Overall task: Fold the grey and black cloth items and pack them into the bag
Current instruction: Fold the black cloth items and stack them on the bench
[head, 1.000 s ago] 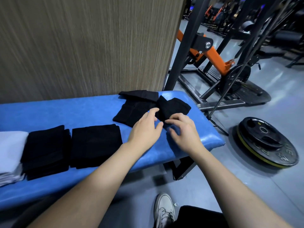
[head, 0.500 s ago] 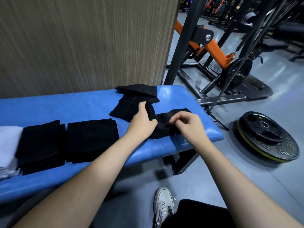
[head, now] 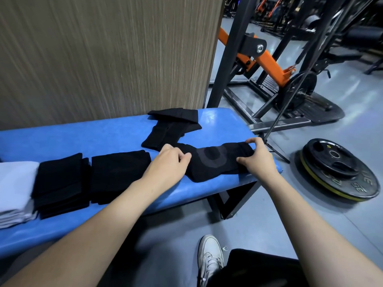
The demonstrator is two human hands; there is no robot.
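Both hands pinch the black cloth (head: 215, 162) stretched flat near the right end of the blue surface (head: 83, 139), left hand (head: 169, 162) and right hand (head: 256, 158) at opposite ends; best fold end onto end, edges aligned.

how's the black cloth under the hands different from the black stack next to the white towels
The black cloth lies spread out in one layer, showing a grey ring; the black stack is folded, layered and plain. Left hand and right hand hold the cloth; nothing touches the stack. Both lie on the blue bench.
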